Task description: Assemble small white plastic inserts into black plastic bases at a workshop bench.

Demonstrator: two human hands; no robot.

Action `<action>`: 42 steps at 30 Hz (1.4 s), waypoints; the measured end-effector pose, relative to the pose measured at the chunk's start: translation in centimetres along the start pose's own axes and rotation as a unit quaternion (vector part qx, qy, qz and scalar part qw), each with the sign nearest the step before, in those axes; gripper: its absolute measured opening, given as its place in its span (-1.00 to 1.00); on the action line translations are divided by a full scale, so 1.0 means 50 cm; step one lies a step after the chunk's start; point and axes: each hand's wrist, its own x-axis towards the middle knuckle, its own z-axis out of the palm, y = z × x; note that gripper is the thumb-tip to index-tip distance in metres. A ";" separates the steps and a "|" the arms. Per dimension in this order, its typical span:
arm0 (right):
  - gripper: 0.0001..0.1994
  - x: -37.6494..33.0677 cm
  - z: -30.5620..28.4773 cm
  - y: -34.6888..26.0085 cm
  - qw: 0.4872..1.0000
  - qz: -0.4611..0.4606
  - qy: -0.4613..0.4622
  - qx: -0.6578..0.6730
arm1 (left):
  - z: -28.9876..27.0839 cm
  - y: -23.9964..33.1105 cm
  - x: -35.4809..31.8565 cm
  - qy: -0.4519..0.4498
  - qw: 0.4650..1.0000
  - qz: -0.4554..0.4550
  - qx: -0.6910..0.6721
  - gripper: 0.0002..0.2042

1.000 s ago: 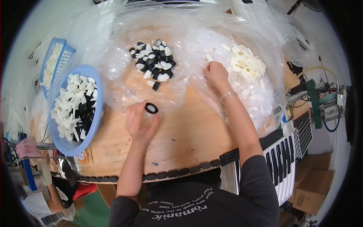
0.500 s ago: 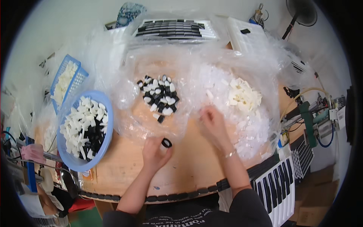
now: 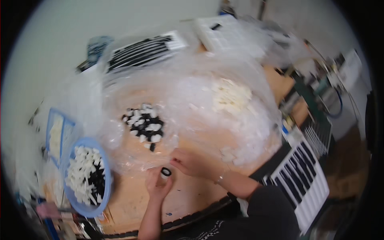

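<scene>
My left hand (image 3: 157, 182) is closed around a small black oval cap (image 3: 166, 172) with a pale centre, held upward just above the wooden table. Close beside it, my right hand (image 3: 191, 163) has its fingertips pinched together; blur hides what lies between them, if anything. Beyond my left hand sits a heap of small black and white caps (image 3: 146, 123) on clear plastic sheeting. To the far right of the heap, thin translucent white pieces (image 3: 250, 130) are spread over the plastic, with a pile of cream pieces (image 3: 232, 96) at their far side.
On the left, a blue oval basin (image 3: 107, 190) holds white and black pieces, and a blue basket (image 3: 69, 129) with cream pieces stands behind it. Trays with black strips (image 3: 140, 51) lie at the back, another (image 3: 298, 176) at right. Black pieces line the table's near edge.
My right hand has come left and nearer from the translucent pieces to beside my left hand. The whole view has turned and shifted. My left hand still holds the black cap.
</scene>
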 end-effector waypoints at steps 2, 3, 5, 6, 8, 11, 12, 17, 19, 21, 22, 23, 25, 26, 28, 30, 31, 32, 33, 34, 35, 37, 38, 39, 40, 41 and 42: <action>-0.89 0.001 0.007 0.010 0.999 -0.038 -0.007 0.010 | 0.011 -0.019 -0.008 0.034 0.999 -0.014 0.001 -0.63; -0.89 0.000 0.019 0.021 0.998 -0.058 -0.002 0.000 | 0.009 -0.008 -0.002 0.031 0.999 -0.011 0.015 -0.64; -0.88 0.007 0.046 0.031 0.992 -0.126 -0.002 0.002 | 0.007 -0.013 -0.006 0.040 0.999 -0.013 0.011 -0.64; -0.87 0.007 0.054 0.024 0.995 -0.098 -0.014 0.016 | 0.005 -0.031 -0.020 0.052 0.998 -0.022 -0.004 -0.63; -0.84 0.003 0.072 0.028 0.996 -0.082 -0.006 0.038 | 0.004 -0.048 -0.026 0.031 0.998 -0.034 0.031 -0.61; -0.82 0.001 0.078 0.031 0.996 -0.085 0.013 0.030 | 0.007 -0.083 -0.036 0.040 0.998 -0.040 0.001 -0.61; -0.81 0.000 0.077 0.028 0.996 -0.088 -0.003 0.019 | 0.005 -0.086 -0.035 0.061 0.997 -0.050 0.014 -0.62; -0.80 -0.004 0.090 0.036 0.994 -0.104 -0.043 -0.005 | 0.004 -0.080 -0.027 0.067 0.997 -0.038 0.021 -0.65; -0.80 -0.005 0.090 0.032 0.993 -0.108 -0.049 -0.019 | 0.000 -0.082 -0.028 0.061 0.998 -0.028 0.018 -0.67; -0.80 -0.006 0.096 0.030 0.994 -0.100 -0.042 -0.014 | -0.002 -0.084 -0.031 0.054 0.998 -0.016 0.026 -0.68; -0.80 -0.005 0.098 0.030 0.995 -0.093 -0.039 -0.012 | 0.000 -0.084 -0.031 0.050 0.998 -0.005 0.034 -0.68; -0.80 -0.005 0.101 0.030 0.995 -0.094 -0.040 -0.013 | 0.001 -0.083 -0.030 0.052 0.998 -0.006 0.034 -0.68; -0.80 -0.006 0.105 0.029 0.995 -0.062 -0.068 -0.026 | 0.000 -0.078 -0.029 0.033 0.997 0.010 0.063 -0.69; -0.80 -0.007 0.103 0.028 0.995 -0.061 -0.070 -0.026 | 0.001 -0.073 -0.028 0.035 0.997 0.009 0.062 -0.69; -0.80 -0.008 0.101 0.026 0.996 -0.061 -0.067 -0.021 | 0.004 -0.064 -0.024 0.033 0.997 0.025 0.061 -0.69; -0.80 -0.009 0.102 0.027 0.995 -0.065 -0.064 -0.025 | 0.004 -0.060 -0.022 0.032 0.997 0.031 0.063 -0.69; -0.81 -0.008 0.102 0.028 0.995 -0.070 -0.059 -0.029 | 0.004 -0.059 -0.021 0.029 0.997 0.039 0.066 -0.69; -0.81 -0.008 0.102 0.027 0.995 -0.070 -0.061 -0.028 | 0.003 -0.057 -0.020 0.030 0.997 0.037 0.066 -0.69; -0.81 -0.009 0.101 0.025 0.996 -0.064 -0.063 -0.019 | 0.003 -0.055 -0.019 0.029 0.996 0.038 0.070 -0.68; -0.80 -0.008 0.097 0.024 0.996 -0.057 -0.063 -0.011 | 0.003 -0.054 -0.018 0.027 0.996 0.039 0.073 -0.67; -0.80 -0.008 0.092 0.021 0.996 -0.057 -0.064 -0.011 | 0.003 -0.057 -0.018 0.028 0.996 0.039 0.073 -0.67; -0.80 -0.006 0.084 0.015 0.995 -0.031 -0.090 -0.013 | 0.000 -0.063 -0.019 0.018 0.995 0.045 0.082 -0.66; -0.80 -0.007 0.084 0.013 0.995 -0.032 -0.091 -0.013 | -0.001 -0.064 -0.022 0.019 0.995 0.044 0.082 -0.66; -0.79 -0.007 0.084 0.012 0.995 -0.029 -0.091 -0.013 | -0.001 -0.065 -0.025 0.023 0.995 0.044 0.083 -0.66; -0.79 -0.007 0.082 0.012 0.996 -0.026 -0.090 -0.013 | 0.001 -0.064 -0.024 0.025 0.995 0.044 0.083 -0.65; -0.79 -0.007 0.084 0.014 0.996 -0.026 -0.090 -0.014 | 0.001 -0.063 -0.023 0.026 0.995 0.044 0.083 -0.65; -0.79 -0.008 0.087 0.017 0.996 -0.031 -0.085 -0.008 | 0.000 -0.061 -0.021 0.022 0.995 0.051 0.082 -0.65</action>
